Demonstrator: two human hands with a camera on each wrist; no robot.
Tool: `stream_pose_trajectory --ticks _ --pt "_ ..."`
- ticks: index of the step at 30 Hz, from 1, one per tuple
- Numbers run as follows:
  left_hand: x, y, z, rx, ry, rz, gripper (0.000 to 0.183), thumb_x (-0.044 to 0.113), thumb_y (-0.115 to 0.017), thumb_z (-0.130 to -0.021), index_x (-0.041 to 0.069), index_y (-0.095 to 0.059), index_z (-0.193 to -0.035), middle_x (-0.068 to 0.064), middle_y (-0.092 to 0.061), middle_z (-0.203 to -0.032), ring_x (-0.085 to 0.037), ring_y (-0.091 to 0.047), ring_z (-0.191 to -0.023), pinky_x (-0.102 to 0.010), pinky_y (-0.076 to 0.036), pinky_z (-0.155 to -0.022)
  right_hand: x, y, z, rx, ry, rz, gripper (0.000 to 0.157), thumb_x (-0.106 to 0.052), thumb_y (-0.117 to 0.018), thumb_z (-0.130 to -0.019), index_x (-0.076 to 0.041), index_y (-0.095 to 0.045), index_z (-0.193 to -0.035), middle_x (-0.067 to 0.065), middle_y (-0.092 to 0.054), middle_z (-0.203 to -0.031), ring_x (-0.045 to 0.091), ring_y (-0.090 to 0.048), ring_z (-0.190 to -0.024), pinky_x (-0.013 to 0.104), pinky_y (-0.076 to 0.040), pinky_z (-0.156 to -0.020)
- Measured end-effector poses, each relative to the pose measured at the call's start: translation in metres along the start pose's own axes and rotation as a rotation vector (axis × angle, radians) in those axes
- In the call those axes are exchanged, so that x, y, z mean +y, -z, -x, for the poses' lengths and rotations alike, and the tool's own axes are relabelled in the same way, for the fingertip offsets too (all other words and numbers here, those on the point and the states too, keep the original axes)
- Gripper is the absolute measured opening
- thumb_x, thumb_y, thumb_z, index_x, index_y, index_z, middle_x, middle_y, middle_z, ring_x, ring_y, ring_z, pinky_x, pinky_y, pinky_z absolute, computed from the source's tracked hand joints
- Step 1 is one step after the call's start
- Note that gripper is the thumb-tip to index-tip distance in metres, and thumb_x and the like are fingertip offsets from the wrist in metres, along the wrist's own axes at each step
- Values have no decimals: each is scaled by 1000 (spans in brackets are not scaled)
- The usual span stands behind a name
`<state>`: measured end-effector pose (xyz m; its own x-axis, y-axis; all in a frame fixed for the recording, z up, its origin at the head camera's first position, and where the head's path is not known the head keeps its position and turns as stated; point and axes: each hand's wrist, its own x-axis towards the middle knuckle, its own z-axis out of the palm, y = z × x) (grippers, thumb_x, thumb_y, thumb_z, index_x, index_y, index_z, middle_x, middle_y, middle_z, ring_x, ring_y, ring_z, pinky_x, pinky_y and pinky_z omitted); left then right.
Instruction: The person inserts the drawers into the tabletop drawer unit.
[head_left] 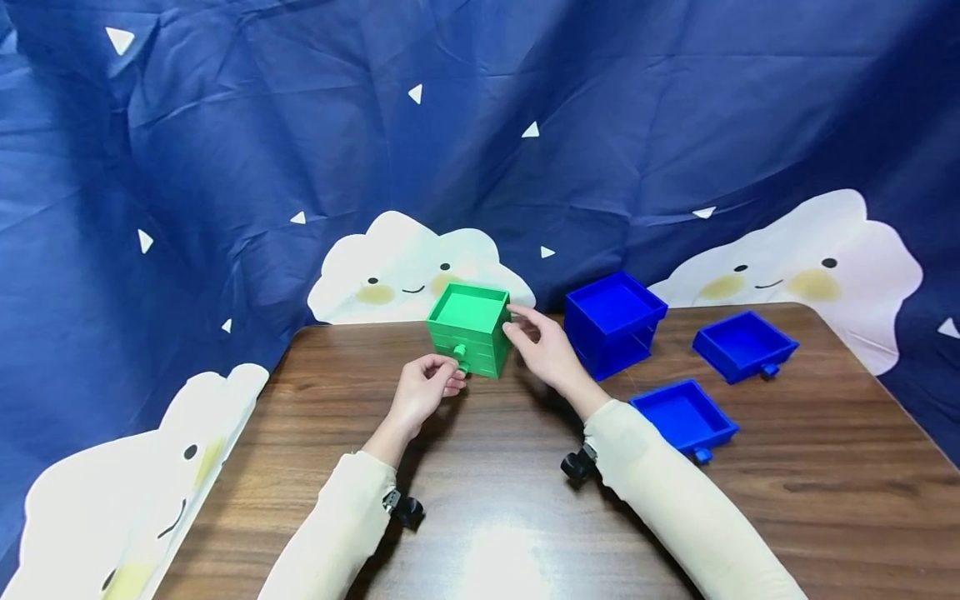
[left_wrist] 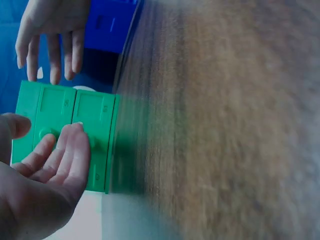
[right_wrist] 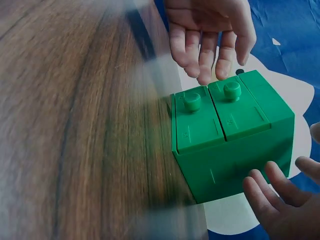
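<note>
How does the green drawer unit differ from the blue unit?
The green unit has both drawers in; the blue unit is open-fronted, with two blue drawers out on the table. The green unit's front faces the person; the blue unit's is angled rightward. The left hand and right hand are at the green unit, not the blue unit. Each has an open-topped tray.

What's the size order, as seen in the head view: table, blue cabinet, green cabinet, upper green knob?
1. table
2. blue cabinet
3. green cabinet, only a little smaller
4. upper green knob, by far smallest
</note>
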<state>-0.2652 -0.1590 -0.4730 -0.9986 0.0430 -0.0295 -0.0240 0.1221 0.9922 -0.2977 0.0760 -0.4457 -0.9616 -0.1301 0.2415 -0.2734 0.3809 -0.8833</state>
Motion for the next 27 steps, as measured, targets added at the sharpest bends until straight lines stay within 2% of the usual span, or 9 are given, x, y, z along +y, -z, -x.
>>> stream_pose_trajectory --ticks 7,9,12,16,21,27 --pt "10 -6 13 -99 -160 -256 25 8 -64 -104 -11 -72 -119 -30 -77 -108 -43 -75 -99 -23 -58 -81 1 11 13 15 28 8 39 -22 -65 -108 -4 -67 -143 19 -77 -128 34 -72 -115 48 -55 -101" --pt "13 -9 15 -113 -198 -321 25 10 -65 -104 -7 -74 -120 -25 -78 -108 -41 -75 -101 -24 -57 -85 0 14 15 23 50 3 37 -19 -65 -108 -2 -68 -140 20 -77 -125 34 -72 -111 47 -55 -98" --pt "17 -16 18 -124 -232 -389 26 14 -66 -103 -2 -76 -121 -18 -80 -110 -30 -76 -100 -32 -58 -92 -2 19 20 31 63 4 35 -17 -66 -107 -1 -69 -138 20 -78 -123 32 -72 -106 44 -55 -94" --pt "22 -25 20 -143 -247 -409 26 15 -67 -103 0 -76 -122 -12 -81 -113 -21 -75 -102 -39 -59 -97 -5 27 28 34 60 21 33 -18 -67 -107 -4 -70 -136 18 -77 -123 30 -71 -103 42 -55 -93" --pt "26 -34 20 -169 -276 -397 25 14 -68 -103 -1 -76 -121 -11 -81 -113 -22 -75 -103 -36 -59 -96 -7 35 34 28 72 11 32 -18 -66 -107 -4 -70 -137 19 -78 -122 32 -74 -104 40 -56 -92" --pt "30 -43 19 -186 -284 -408 21 15 -68 -104 5 -77 -120 -9 -80 -115 -21 -74 -106 -36 -58 -98 -8 43 39 32 91 1 30 -15 -65 -108 -1 -69 -135 20 -78 -113 34 -75 -100 30 -55 -86"
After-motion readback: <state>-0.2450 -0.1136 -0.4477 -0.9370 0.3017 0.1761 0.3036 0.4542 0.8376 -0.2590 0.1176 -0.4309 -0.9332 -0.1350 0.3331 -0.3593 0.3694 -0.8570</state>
